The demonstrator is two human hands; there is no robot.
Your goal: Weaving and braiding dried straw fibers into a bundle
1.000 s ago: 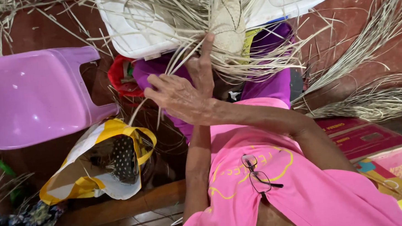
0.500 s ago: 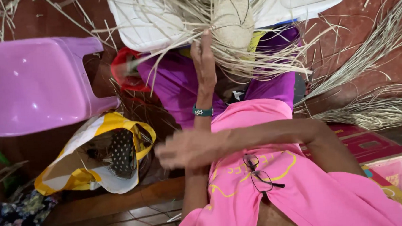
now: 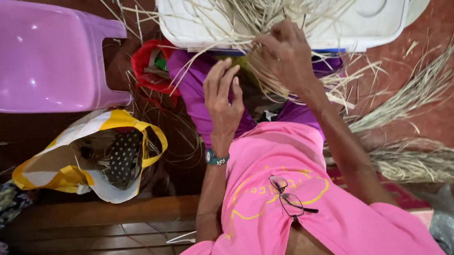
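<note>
Head view, looking straight down over my lap. 2 hands in frame, both at the straw (image 3: 262, 17).

Right hand (image 3: 285, 54): fingers curled down into the straw where the strands bunch, just in front of the white tub (image 3: 381, 16). It looks like a gathering grip on a tuft, but the fingertips are buried, so I cannot tell whether they pinch 1 strand or several.

Left hand (image 3: 224, 99): raised over the purple cloth (image 3: 194, 98) on my lap, fingers straight and held close together, thumb alongside. It holds nothing; a few loose strands cross near the fingertips. Watch (image 3: 216, 158) on that wrist.

Straw location: main mass fans over the tub and spills toward my lap. 2 more bundles (image 3: 425, 158) lie on the floor to the right, well apart from the hands.

Handling judgement: the straw looks dry, very light, thin and springy. Single strands should bend freely yet crease or snap at a sharp fold, and they slide past each other easily. Best hold is at the gathered neck under the right hand, not out at the splayed tips.

Surroundings: purple stool (image 3: 37, 54) to the left, yellow and white bag (image 3: 84, 161) below it, red bag (image 3: 149, 69) beside the lap, glasses (image 3: 290, 199) hooked on my pink shirt (image 3: 270, 156).
</note>
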